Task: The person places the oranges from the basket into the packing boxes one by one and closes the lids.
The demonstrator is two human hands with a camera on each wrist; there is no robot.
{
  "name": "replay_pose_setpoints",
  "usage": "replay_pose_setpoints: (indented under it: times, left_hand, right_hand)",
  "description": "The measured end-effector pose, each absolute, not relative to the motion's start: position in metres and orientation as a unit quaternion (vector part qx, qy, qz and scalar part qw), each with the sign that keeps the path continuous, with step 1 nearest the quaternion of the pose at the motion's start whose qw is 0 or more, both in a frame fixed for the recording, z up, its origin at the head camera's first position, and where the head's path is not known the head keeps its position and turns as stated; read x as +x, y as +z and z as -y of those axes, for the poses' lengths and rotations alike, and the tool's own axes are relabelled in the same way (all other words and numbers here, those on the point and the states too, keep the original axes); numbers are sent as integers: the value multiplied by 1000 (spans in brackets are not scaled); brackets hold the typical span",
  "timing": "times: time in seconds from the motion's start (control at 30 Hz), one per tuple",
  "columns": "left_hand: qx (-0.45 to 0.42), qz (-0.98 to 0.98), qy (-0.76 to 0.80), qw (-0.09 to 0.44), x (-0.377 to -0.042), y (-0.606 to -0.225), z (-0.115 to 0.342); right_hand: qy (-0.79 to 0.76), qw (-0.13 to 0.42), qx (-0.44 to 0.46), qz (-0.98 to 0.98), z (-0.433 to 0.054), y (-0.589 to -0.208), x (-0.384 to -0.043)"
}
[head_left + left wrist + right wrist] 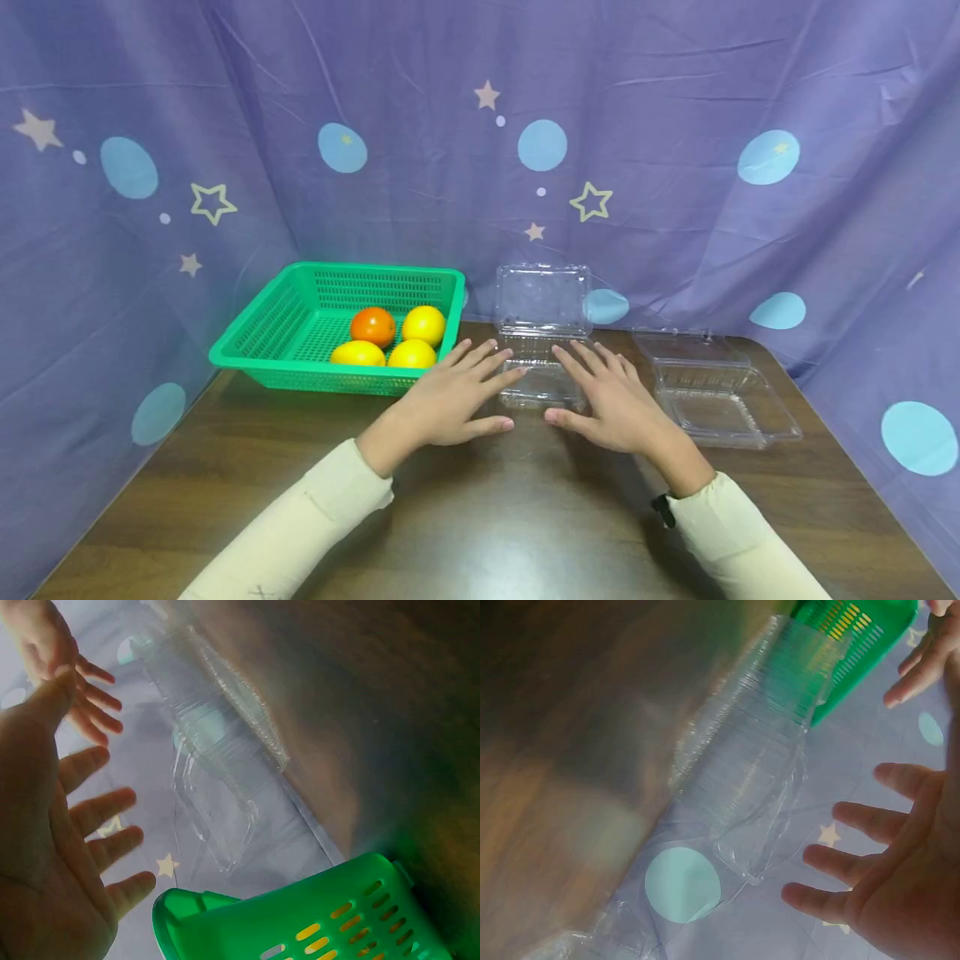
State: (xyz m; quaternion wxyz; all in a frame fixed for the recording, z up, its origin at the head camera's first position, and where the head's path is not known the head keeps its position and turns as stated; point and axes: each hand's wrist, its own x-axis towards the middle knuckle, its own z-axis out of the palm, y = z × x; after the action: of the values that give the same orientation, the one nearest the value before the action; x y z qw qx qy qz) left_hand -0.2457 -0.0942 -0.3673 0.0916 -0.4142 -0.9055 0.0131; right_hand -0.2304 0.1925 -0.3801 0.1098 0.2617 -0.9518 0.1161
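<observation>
Both hands hover palms down over the middle of the table, fingers spread and nothing held. My left hand [455, 398] is just right of the green basket [262, 379], its fingertips overlapping the near clear plastic clamshell box [545, 379] in the head view. Opposite it, my right hand [617, 402] reaches toward that box's right side. The box stands with its lid [543, 300] raised upright at the back. Inside the basket are an orange-red round fruit [372, 327] and several yellow fruits [423, 326]. The left wrist view shows the box [217, 727] beyond the spread fingers.
A second clear clamshell box [723, 404] lies opened at the right of the wooden table [480, 517], its lid [690, 346] tipped back. A purple curtain [427, 167] with stars and dots hangs close behind the table and along both sides.
</observation>
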Motion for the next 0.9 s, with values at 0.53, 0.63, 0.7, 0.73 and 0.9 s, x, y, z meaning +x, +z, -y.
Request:
replay_pose_setpoints:
  times: [0.53, 0.63, 0.7, 0.73, 0.9]
  left_hand:
    - [-271, 953, -57, 123, -282, -340, 129]
    - [-249, 960, -73, 107, -289, -336, 141]
    - [-234, 964, -82, 95, -294, -333, 149]
    - [-226, 966, -87, 90, -296, -331, 152]
    - [-203, 973, -85, 71, -306, -324, 173]
  right_hand:
    - [215, 129, 202, 947, -202, -367, -263]
    - [244, 130, 188, 942, -205, -365, -269]
    - [264, 131, 182, 938, -207, -365, -272]
    - [272, 133, 179, 936, -208, -365, -274]
    - [293, 143, 154, 933, -213, -370, -281]
